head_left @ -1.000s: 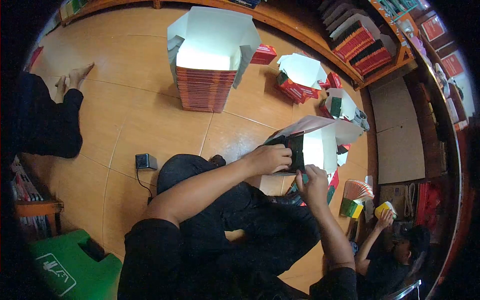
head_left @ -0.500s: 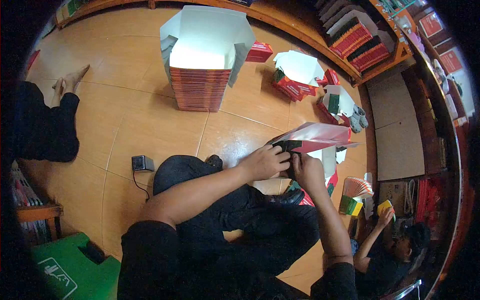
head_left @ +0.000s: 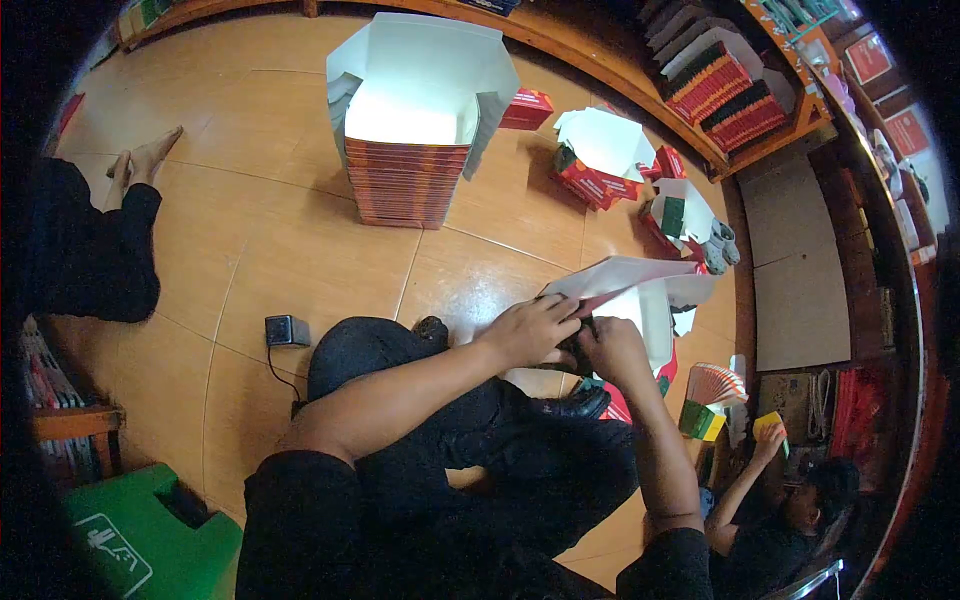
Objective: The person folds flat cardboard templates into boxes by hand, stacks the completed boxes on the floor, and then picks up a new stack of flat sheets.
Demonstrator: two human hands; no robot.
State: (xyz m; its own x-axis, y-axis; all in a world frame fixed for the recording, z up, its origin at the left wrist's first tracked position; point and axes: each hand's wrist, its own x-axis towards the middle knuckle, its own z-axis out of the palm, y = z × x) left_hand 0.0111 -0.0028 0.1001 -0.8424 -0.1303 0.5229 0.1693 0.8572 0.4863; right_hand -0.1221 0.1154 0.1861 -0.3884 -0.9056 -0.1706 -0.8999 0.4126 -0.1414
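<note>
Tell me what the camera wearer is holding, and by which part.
The left hand and right hand hold an open carton at its dark end; exact fingertip contact is hidden.

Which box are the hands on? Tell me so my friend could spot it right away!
Find the tall red box stack on the orange tiled floor. Look lower and to the right for an open white-lined box. Unlike the boxes beyond it, it has the left hand and right hand on it.
</note>
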